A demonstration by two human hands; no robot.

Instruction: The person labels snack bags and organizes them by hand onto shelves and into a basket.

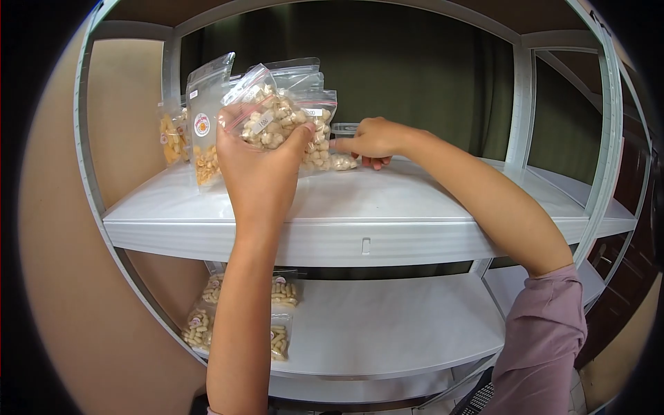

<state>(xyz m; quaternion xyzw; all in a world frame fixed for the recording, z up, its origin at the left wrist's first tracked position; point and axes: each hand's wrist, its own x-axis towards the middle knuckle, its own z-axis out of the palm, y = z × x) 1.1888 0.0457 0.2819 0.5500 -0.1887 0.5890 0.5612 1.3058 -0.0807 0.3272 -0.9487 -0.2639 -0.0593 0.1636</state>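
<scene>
My left hand [259,166] is closed around a clear zip bag of pale round snacks [275,121], tilted, with a small price label on its front. Right behind it stands another zip bag of the same snacks [319,142], partly covered. My right hand [377,140] is beside that bag, its index finger stretched out to the bag's right edge and its other fingers curled loosely below. Low between them shows a bag's lower part with whitish contents [344,162]. To the left, a taller bag with a round logo [205,128] stands upright, holding yellowish snacks.
The bags stand on a white metal shelf [415,197] with upright posts [520,104] at the sides. More yellow snack bags [173,137] are at the back left. On the lower shelf [387,325] lie several bags of finger-shaped snacks [285,290]. A dark green curtain [415,66] hangs behind.
</scene>
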